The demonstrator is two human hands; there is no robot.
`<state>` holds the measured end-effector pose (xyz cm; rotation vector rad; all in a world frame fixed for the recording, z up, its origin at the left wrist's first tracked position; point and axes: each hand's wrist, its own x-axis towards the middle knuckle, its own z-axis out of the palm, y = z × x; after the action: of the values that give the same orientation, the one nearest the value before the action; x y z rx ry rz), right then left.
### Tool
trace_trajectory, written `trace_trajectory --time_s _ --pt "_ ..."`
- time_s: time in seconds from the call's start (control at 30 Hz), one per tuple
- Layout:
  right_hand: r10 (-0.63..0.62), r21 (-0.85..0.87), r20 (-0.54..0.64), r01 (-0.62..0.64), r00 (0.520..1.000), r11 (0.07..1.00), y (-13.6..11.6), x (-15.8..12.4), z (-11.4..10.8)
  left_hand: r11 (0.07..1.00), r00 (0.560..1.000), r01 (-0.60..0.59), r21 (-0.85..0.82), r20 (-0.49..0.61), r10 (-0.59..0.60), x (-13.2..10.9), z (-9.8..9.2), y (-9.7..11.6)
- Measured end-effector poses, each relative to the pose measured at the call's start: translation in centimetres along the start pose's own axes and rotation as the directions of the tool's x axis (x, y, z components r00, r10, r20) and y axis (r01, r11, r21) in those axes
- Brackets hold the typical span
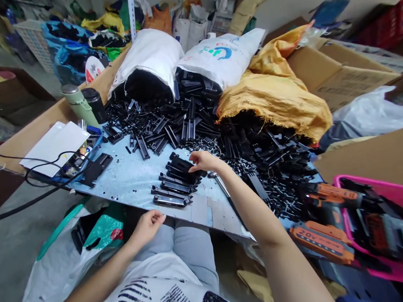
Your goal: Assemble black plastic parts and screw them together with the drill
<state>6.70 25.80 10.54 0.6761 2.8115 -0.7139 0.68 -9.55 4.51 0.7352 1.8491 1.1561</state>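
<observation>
A row of black parts (172, 200) is laid side by side on the blue surface (122, 177), close to its near edge; at least five can be counted, the farther ones overlapping too much for an exact number. At the far end of the row, the topmost part is reached by the right hand (204, 162), with thumb and forefinger spread apart over it; whether it is gripped cannot be told. The left hand (149, 223) is held above the lap, just off the near edge, its fingers curled loosely; whether the tips meet cannot be told.

Just right of the row, one metal-headed tool (220, 184) is laid aslant. Behind, loose black pieces (159, 126) are heaped, too many to be counted. They are backed by three open sacks: two white sacks (152, 52) and one yellow sack (273, 93). At the left, two drink containers are stood together, one green bottle (80, 105) and one black cup (94, 105). Nearer, one blue tray (97, 135) of small items is partly covered by white card (52, 147). At the right, one orange drill (335, 193), marked 20V, is placed beside one pink basket (379, 182).
</observation>
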Motion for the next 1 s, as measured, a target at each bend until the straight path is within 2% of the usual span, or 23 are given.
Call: trace_trajectory --time_s 0.03,0.1,0.17,0.2,0.27,0.33,0.43,0.57,0.7,0.77,0.83,0.9,1.0 --pt "0.026 0.074 -0.006 -0.025 1.0 0.997 -0.2 0.2 0.3 0.979 0.985 0.153 -0.133 0.096 -0.141 -0.6 0.4 -0.2" --pt "0.114 0.183 -0.009 -0.11 0.993 0.977 -0.4 0.8 1.2 0.837 0.913 0.401 -0.372 0.239 -0.331 -1.4 1.1 -0.6" --pt "0.179 0.244 0.056 -0.188 0.982 0.951 -0.8 1.3 2.7 0.669 0.862 0.506 -0.544 0.317 -0.395 -1.8 2.0 -0.9" --pt "0.184 0.256 0.101 -0.204 0.978 0.945 -1.2 1.3 3.5 0.603 0.86 0.508 -0.615 0.322 -0.396 -2.0 2.4 -1.1" --pt "0.166 0.259 0.148 -0.2 0.975 0.945 -2.3 0.4 5.3 0.494 0.889 0.437 -0.752 0.275 -0.367 -2.3 3.4 -1.1" --pt "0.142 0.285 0.143 -0.178 0.98 0.942 -3.8 -1.3 7.1 0.383 0.927 0.314 -0.869 0.194 -0.32 -2.6 4.4 -0.9" --pt "0.105 0.392 0.176 -0.168 0.979 0.904 -6.2 -4.4 9.4 0.271 0.956 0.162 -0.949 0.083 -0.28 -3.1 5.3 -0.3" --pt "0.014 0.51 0.249 -0.143 0.968 0.848 -8.3 -6.7 11.3 0.31 0.93 -0.008 -0.951 -0.122 -0.348 -3.6 5.1 -0.1" --pt "-0.107 0.597 0.214 -0.043 0.971 0.801 -10.8 -7.5 11.9 0.365 0.916 -0.114 -0.924 -0.24 -0.32 -4.7 4.2 -0.6" --pt "-0.172 0.611 0.165 0.037 0.971 0.791 -13.2 -7.7 12.4 0.41 0.894 -0.163 -0.897 -0.311 -0.324 -5.7 2.8 -1.1" --pt "-0.238 0.645 0.116 0.108 0.964 0.756 -16.3 -7.7 13.8 0.49 0.858 -0.192 -0.85 -0.388 -0.337 -7.2 0.3 -2.0" --pt "-0.273 0.703 0.091 0.132 0.958 0.699 -20.0 -7.5 16.7 0.58 0.837 -0.144 -0.802 -0.411 -0.361 -9.1 -3.7 -3.5" --pt "-0.22 0.785 0.151 0.018 0.964 0.619 -26.0 -6.2 23.1 0.684 0.836 0.088 -0.724 -0.32 -0.446 -11.5 -11.6 -6.8"
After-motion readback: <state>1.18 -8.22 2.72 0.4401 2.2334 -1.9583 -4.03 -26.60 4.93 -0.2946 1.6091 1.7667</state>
